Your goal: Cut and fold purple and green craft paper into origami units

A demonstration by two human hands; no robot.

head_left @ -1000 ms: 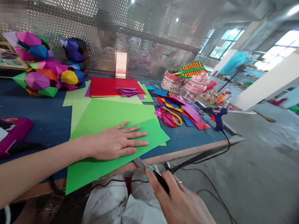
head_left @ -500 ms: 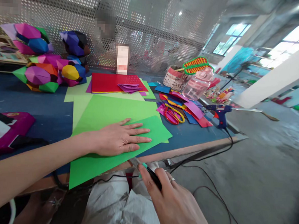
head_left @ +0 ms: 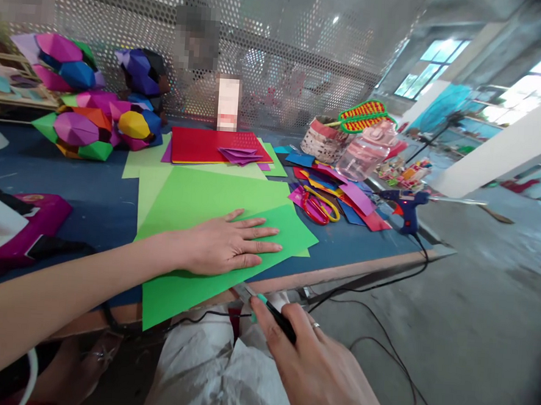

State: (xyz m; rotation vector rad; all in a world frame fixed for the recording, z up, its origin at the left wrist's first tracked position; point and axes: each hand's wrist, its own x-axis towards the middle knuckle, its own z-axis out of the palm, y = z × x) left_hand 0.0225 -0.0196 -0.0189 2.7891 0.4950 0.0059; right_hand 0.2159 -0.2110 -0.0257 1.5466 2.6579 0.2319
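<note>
The right hand (head_left: 311, 351) is nearest, its fingers curled closed around the black and teal handle of a bladed tool (head_left: 270, 312). The flat, grey metal blade points away and to the left. Its tip lies at the near edge of the green paper (head_left: 177, 294); contact cannot be determined.

The paper is smooth, matte, thin and straight-edged, in a uniform bright green. It lies at the table's front, its near-left corner overhanging the edge. Its long axis runs obliquely from near left to far right, one corner pointing right. The left hand (head_left: 222, 248) rests palm down on it, fingers extended and slightly spread, gripping nothing.

Beneath are light-green sheets (head_left: 216, 193) on the blue table (head_left: 110, 199). Farther right: scissors (head_left: 324, 198) with red and yellow looped handles, paper scraps (head_left: 357, 198) and a blue glue gun (head_left: 407, 211). Beyond: glossy red sheets (head_left: 200, 146), a clear pink bottle (head_left: 360, 156) and faceted, multicoloured shapes (head_left: 77, 129). A perforated metal screen (head_left: 279, 62) stands behind.
</note>
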